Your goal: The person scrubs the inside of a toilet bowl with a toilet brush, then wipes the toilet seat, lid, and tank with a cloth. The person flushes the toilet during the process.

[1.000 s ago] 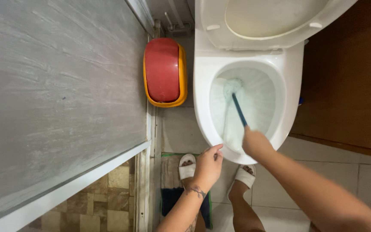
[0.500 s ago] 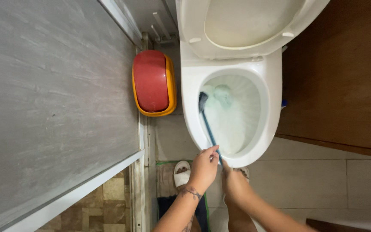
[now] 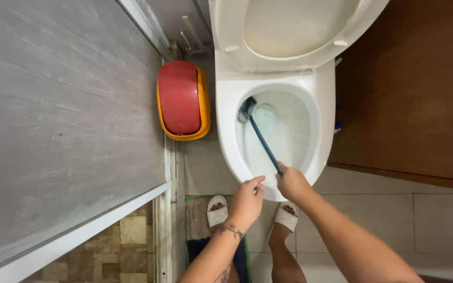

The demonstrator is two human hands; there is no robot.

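**Brush pressed against the far-left wall of the toilet bowl**

A grey wall fills the left of the view, and a brown wooden panel closes the right, leaving a narrow tiled floor between them. The white toilet stands in that gap with its lid and seat tipped up against the back, so the bowl lies open to the brush; a shallow pool of pale bluish water sits at its bottom.

Just left of the toilet, close to the wall, a bin with an orange body and a red swing lid stands shut, so its contents are hidden.

The right hand is closed around the near end of the toilet brush, fingers wrapped on the thin blue handle. The handle slants up and left, setting the dark brush head under the bowl's upper-left rim, likely so the bristles bear on the wall there.

The left hand hovers just before the bowl's front rim, holding nothing, fingers loosely curled with the forefinger extended.

White slippers rest on a small mat below.
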